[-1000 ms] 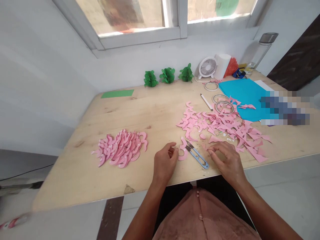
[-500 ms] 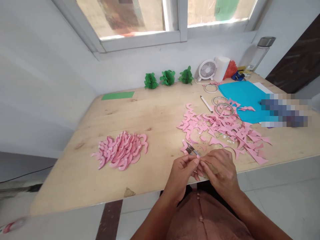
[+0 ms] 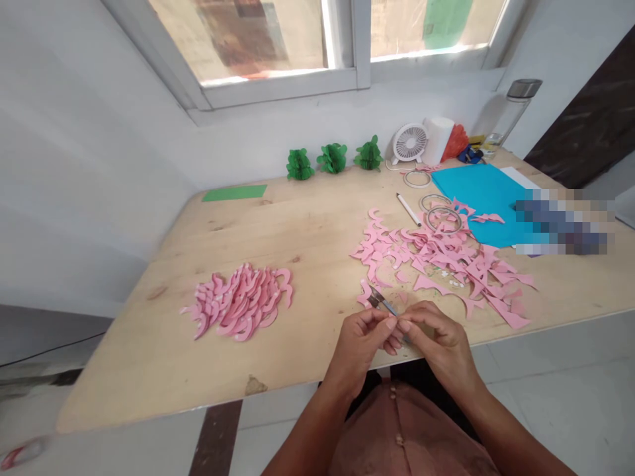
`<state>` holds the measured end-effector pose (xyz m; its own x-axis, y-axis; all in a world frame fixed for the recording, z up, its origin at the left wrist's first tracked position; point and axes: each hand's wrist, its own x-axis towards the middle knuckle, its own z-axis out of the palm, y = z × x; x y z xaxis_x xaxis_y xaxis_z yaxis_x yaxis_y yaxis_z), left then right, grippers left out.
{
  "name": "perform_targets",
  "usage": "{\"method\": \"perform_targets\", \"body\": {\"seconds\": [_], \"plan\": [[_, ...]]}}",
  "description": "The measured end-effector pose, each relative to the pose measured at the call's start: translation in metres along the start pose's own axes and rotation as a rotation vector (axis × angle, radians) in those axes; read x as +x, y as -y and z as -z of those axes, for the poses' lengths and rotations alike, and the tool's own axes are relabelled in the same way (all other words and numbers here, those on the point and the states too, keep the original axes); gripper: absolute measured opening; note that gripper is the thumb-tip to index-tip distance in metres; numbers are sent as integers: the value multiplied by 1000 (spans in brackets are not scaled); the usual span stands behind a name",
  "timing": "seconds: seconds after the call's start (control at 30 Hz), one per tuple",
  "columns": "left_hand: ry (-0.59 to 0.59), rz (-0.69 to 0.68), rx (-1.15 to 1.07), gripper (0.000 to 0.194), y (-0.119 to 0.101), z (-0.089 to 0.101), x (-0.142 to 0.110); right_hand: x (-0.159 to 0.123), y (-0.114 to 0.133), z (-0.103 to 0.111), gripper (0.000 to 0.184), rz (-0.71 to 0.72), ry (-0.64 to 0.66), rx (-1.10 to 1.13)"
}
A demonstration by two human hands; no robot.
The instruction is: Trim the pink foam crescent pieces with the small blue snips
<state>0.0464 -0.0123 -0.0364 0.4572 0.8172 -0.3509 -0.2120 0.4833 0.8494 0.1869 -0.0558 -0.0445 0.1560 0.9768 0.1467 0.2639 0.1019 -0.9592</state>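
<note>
My left hand [image 3: 364, 340] and my right hand [image 3: 439, 340] meet fingertip to fingertip over the table's near edge. Both pinch with thumb and forefinger; whatever lies between them is hidden or too small to name. Just beyond the fingertips is a metal tool that looks like scissors [image 3: 381, 301], its near end covered by my hands. It lies against a curved pink paper piece [image 3: 364, 291] with pale dots. To the left sits a heap of curved pink paper pieces [image 3: 248, 301], several with whitish dots. Pink paper scraps [image 3: 461, 261] spread ahead and to the right.
Tape rolls [image 3: 444, 220], a white pen [image 3: 408, 209] and blue sheets [image 3: 476, 192] lie beyond the scraps. Along the wall stand green paper decorations [image 3: 332, 157], a small fan [image 3: 409, 142] and a glass bottle [image 3: 510, 119]. A green strip [image 3: 235, 193] rests at the back left.
My right hand has turned slightly, its thumb and forefinger now meeting the left fingertips. A small pink bit seen at the left fingertips earlier no longer shows. The view has shifted slightly.
</note>
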Motion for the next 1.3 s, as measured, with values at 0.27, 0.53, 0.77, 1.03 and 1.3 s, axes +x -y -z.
{"method": "perform_targets", "body": {"seconds": [0.27,0.53,0.77,1.03,1.3], "plan": [[14,18,18,18,0,-3,3,-1,-3,-2,13,-23,-97,-87],[-19,68,-66,22,-2,-7,5,0,-7,-3,10,-16,-121,-133],[12,76,-106,18,-1,-5,5,1,2,-1,18,-231,-78,207],[-44,-23,65,9,0,-11,6,4,2,-5,17,-343,-179,427],[-11,-95,155,19,2,-12,6,6,5,-6,21,-411,-161,582]]}}
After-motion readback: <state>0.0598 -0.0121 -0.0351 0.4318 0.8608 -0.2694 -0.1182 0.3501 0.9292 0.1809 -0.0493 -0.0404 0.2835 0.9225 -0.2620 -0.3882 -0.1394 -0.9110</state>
